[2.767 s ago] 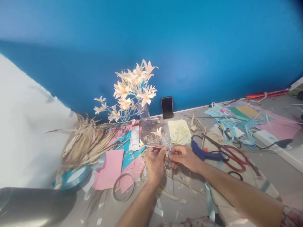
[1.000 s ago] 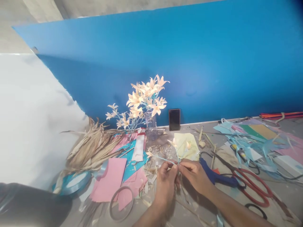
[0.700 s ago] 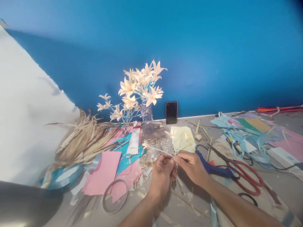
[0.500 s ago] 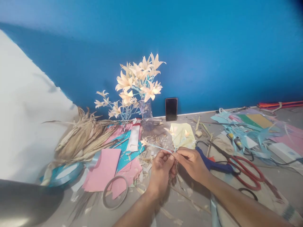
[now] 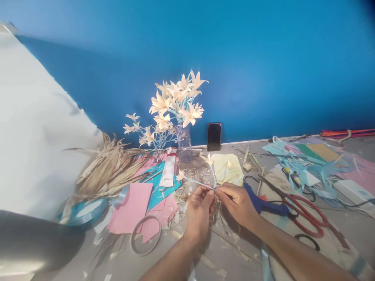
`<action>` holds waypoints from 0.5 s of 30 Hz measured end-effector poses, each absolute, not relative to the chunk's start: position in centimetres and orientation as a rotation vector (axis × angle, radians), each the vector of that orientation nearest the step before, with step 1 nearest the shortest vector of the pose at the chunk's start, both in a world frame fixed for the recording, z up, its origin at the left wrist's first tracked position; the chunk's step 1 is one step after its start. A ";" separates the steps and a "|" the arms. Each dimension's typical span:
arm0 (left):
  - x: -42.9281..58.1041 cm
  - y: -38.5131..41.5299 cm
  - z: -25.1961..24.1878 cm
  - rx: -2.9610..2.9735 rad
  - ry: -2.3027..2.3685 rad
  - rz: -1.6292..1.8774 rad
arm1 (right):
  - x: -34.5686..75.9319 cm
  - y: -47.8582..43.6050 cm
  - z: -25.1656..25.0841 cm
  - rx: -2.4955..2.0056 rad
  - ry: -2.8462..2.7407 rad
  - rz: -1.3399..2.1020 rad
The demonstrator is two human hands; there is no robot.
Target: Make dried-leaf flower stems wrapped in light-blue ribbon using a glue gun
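My left hand (image 5: 200,208) and my right hand (image 5: 238,203) meet low in the middle of the head view, fingertips pinched together. Between them is the joint of a thin light-blue flower stem (image 5: 199,182). One branch runs left to a small cream flower (image 5: 181,175); others rise to a second cream flower (image 5: 209,160) and a bud (image 5: 229,165) in front of a pale yellow sheet (image 5: 224,171). The lower end of the stem is hidden by my fingers.
Cream flowers (image 5: 175,93) fill a clear vase (image 5: 184,142) by the blue wall. Dried husks (image 5: 102,168), pink paper (image 5: 131,207) and a tape ring (image 5: 135,244) lie left. A phone (image 5: 214,136) leans behind; red-handled scissors (image 5: 307,218) and a blue-handled tool (image 5: 265,205) lie right.
The camera view has shifted slightly, so the scene sits a little further right. The flower branches have tilted slightly left; both hands keep their pinch on the stem.
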State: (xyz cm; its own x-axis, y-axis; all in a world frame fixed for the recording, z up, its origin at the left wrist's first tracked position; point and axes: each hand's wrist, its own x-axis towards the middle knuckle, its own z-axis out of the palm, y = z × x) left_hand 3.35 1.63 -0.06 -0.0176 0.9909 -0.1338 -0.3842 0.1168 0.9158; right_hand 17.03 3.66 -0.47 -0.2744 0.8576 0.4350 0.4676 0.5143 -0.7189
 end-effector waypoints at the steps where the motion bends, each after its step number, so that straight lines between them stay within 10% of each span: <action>1: 3.3 1.6 0.0 0.812 1.018 1.306 | 17.0 3.7 -0.5 -1.088 -1.920 0.579; 15: 3.3 2.1 -0.1 0.747 1.019 1.350 | 16.7 3.6 -0.9 -1.054 -1.899 0.493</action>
